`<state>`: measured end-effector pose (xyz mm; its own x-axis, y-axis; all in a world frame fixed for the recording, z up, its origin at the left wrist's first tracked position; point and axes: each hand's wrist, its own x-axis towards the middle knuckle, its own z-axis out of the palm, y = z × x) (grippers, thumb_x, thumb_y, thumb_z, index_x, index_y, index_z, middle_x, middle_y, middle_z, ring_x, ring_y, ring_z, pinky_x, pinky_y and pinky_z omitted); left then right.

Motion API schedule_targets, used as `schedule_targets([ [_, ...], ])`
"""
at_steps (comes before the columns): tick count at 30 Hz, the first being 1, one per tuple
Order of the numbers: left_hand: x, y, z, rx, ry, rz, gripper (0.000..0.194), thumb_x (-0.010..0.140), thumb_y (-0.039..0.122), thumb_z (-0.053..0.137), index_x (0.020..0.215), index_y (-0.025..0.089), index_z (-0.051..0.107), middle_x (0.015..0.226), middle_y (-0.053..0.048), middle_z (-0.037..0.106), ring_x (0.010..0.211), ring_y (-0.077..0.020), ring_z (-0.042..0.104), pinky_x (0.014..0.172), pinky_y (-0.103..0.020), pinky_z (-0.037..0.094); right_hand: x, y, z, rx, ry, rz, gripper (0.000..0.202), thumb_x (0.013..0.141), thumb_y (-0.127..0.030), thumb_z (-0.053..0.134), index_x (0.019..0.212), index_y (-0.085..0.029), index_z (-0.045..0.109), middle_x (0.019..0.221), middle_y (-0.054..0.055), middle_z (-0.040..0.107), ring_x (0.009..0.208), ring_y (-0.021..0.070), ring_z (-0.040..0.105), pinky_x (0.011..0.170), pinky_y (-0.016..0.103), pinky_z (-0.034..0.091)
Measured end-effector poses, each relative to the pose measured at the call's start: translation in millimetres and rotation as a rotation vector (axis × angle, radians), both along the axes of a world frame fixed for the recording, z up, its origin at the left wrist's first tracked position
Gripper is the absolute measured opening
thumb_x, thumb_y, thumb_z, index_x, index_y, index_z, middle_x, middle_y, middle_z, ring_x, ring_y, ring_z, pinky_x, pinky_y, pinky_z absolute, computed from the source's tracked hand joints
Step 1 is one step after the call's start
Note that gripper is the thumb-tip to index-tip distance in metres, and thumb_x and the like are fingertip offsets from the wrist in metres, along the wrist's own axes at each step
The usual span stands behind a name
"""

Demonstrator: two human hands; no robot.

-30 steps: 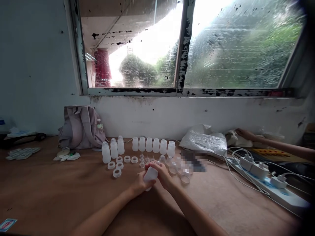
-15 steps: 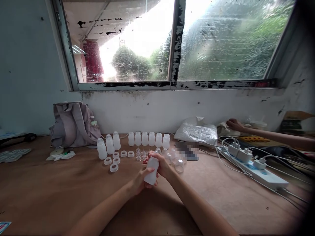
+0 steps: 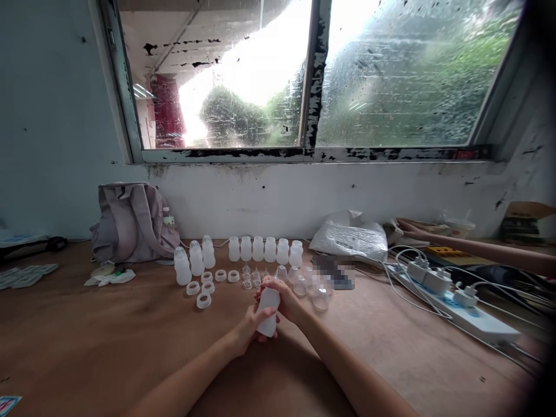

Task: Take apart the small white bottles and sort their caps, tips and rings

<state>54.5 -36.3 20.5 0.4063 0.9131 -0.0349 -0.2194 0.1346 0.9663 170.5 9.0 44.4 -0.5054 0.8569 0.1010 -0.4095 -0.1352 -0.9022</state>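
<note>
A frosted white bottle [image 3: 268, 313] is tilted between my two hands over the middle of the table. My left hand [image 3: 251, 325] wraps round its body from the left and below. The fingers of my right hand [image 3: 283, 296] close round its top end and hide it. Just beyond my hands lie small clear nipples [image 3: 247, 277] and white rings [image 3: 204, 300]. Capped bottles [image 3: 183, 267] stand at the left, and a row of uncapped bottles [image 3: 258, 249] stands behind. Clear domed caps [image 3: 320, 299] sit to the right.
A grey backpack [image 3: 132, 223] stands against the wall at the left. On the right are a silver plastic bag [image 3: 351, 237], a dark pixelated object [image 3: 336, 272] and a white power strip [image 3: 473, 318] with cables. Another person's arm [image 3: 478, 246] reaches in from the right edge.
The view has shifted slightly, so things appear a little lower and further right. Both hands still hold the bottle. The other person's hand at the right has changed position and looks blurred or lower.
</note>
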Motion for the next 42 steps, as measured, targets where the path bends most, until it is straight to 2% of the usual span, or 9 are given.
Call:
schedule_targets([
  [5, 0.4, 6.3, -8.6, -0.054, -0.070, -0.020, 0.039, 0.069, 0.046, 0.051, 0.085, 0.011, 0.049, 0.074, -0.004, 0.056, 0.046, -0.0079, 0.051, 0.034, -0.018, 0.026, -2.2, 3.1, -3.1, -0.029, -0.021, -0.022, 0.015, 0.068, -0.031, 0.051, 0.069, -0.017, 0.049, 0.062, 0.001, 0.056, 0.050, 0.0111, 0.052, 0.042, 0.020, 0.038],
  [12, -4.2, 5.8, -5.2, -0.069, -0.067, -0.086, 0.038, 0.067, 0.040, 0.055, 0.093, 0.014, 0.045, 0.075, -0.002, 0.055, 0.047, -0.0089, 0.053, 0.035, -0.018, 0.028, -0.9, -1.3, 0.0, 0.041, -0.097, -0.047, 0.017, 0.066, -0.033, 0.052, 0.071, -0.017, 0.048, 0.064, 0.001, 0.057, 0.048, 0.0104, 0.050, 0.032, 0.017, 0.030],
  [21, -7.5, 8.4, -6.8, -0.042, -0.075, -0.126, 0.037, 0.067, 0.038, 0.055, 0.092, 0.014, 0.043, 0.077, -0.003, 0.055, 0.049, -0.0102, 0.054, 0.035, -0.018, 0.031, -3.3, -0.7, -6.1, 0.050, -0.090, -0.067, 0.017, 0.068, -0.034, 0.051, 0.070, -0.017, 0.048, 0.065, 0.001, 0.056, 0.047, 0.0101, 0.049, 0.034, 0.018, 0.033],
  [26, -11.7, 7.8, -4.5, 0.044, 0.013, -0.120, 0.031, 0.066, 0.037, 0.057, 0.081, 0.011, 0.050, 0.075, -0.005, 0.055, 0.051, -0.0098, 0.052, 0.038, -0.018, 0.031, -6.9, -3.7, -5.5, 0.077, -0.032, -0.116, 0.014, 0.065, -0.030, 0.053, 0.071, -0.019, 0.048, 0.065, 0.001, 0.056, 0.053, 0.0129, 0.051, 0.041, 0.021, 0.037],
  [30, -14.0, 12.3, -5.2, 0.212, 0.182, -0.034, 0.031, 0.067, 0.034, 0.057, 0.087, 0.011, 0.050, 0.072, -0.004, 0.056, 0.056, -0.0121, 0.053, 0.045, -0.021, 0.038, -9.2, -3.5, -4.7, 0.159, -0.037, -0.227, 0.010, 0.064, -0.026, 0.055, 0.068, -0.019, 0.050, 0.064, 0.000, 0.056, 0.058, 0.0130, 0.051, 0.051, 0.023, 0.040],
  [33, -17.9, 19.6, -9.9, 0.475, 0.423, 0.117, 0.039, 0.068, 0.036, 0.056, 0.100, 0.014, 0.049, 0.084, -0.006, 0.059, 0.071, -0.0176, 0.056, 0.061, -0.028, 0.044, -8.9, -1.6, -3.8, 0.262, -0.110, -0.247, 0.010, 0.064, -0.027, 0.055, 0.069, -0.018, 0.051, 0.067, 0.000, 0.057, 0.065, 0.0144, 0.053, 0.059, 0.024, 0.040],
  [37, -34.5, 32.4, -13.3, 0.842, 0.830, 0.335, 0.051, 0.070, 0.045, 0.052, 0.113, 0.019, 0.043, 0.107, -0.009, 0.054, 0.095, -0.0244, 0.051, 0.080, -0.036, 0.041, 2.5, 8.4, 0.4, 0.451, -0.379, -0.262, 0.023, 0.063, -0.034, 0.059, 0.081, -0.019, 0.056, 0.085, 0.002, 0.059, 0.075, 0.0156, 0.053, 0.065, 0.026, 0.040],
  [40, -51.9, 42.7, -12.4, 0.886, 0.965, 0.389, 0.050, 0.071, 0.051, 0.048, 0.112, 0.022, 0.042, 0.108, -0.007, 0.053, 0.097, -0.0232, 0.052, 0.080, -0.034, 0.042, 26.3, 25.5, 5.0, 0.499, -0.571, -0.367, 0.033, 0.067, -0.041, 0.054, 0.093, -0.021, 0.055, 0.090, 0.003, 0.058, 0.066, 0.0133, 0.053, 0.056, 0.025, 0.040],
  [42, -62.2, 48.4, -12.2, 0.854, 1.004, 0.430, 0.048, 0.074, 0.052, 0.044, 0.113, 0.023, 0.041, 0.106, -0.006, 0.054, 0.095, -0.0222, 0.053, 0.077, -0.033, 0.043, 47.8, 39.6, 6.4, 0.487, -0.666, -0.516, 0.032, 0.070, -0.042, 0.049, 0.092, -0.020, 0.055, 0.085, 0.004, 0.058, 0.057, 0.0121, 0.051, 0.049, 0.024, 0.038],
])
